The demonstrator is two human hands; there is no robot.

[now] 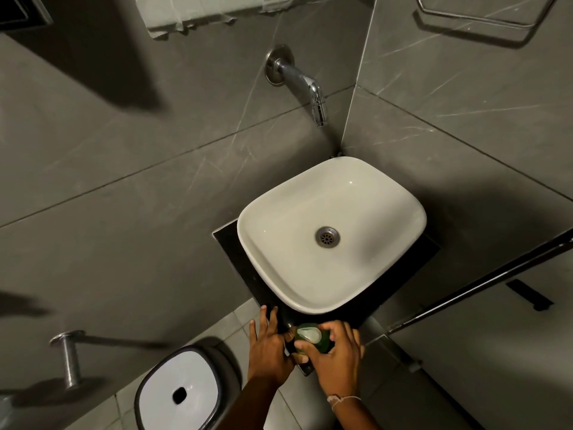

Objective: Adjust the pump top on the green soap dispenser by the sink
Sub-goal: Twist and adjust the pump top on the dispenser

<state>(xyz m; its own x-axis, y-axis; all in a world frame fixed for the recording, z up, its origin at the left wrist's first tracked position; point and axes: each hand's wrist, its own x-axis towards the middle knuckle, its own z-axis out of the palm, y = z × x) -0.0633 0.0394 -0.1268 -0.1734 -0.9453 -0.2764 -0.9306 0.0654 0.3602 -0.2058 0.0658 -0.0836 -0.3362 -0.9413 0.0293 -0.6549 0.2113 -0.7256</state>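
Seen from above: dispenser (313, 339) standing on the near corner of the dark counter (235, 249), just in front of the sink (356, 181) rim, caught between both hands. Right hand (336, 358) curled round the green body from the right, thumb across the near side, fingertips (329, 327) hooked over the far side beside the pump top (308, 334); grasping the bottle. Pump top pale and translucent, lying just inside the right fingertips, nozzle pointing roughly left toward the left thumb. Left hand (268, 347) pressed against the counter edge, fingers (263, 315) spread and stretched forward along the dark slab, thumb reaching right to touch the bottle's left side; not clenched, closing on nothing visible. Thread band (341, 400) on the right wrist. Tap (305, 85) on the wall well beyond the fingertips, above the sink. White-lidded bin (179, 395) on the floor, left of and below the left wrist
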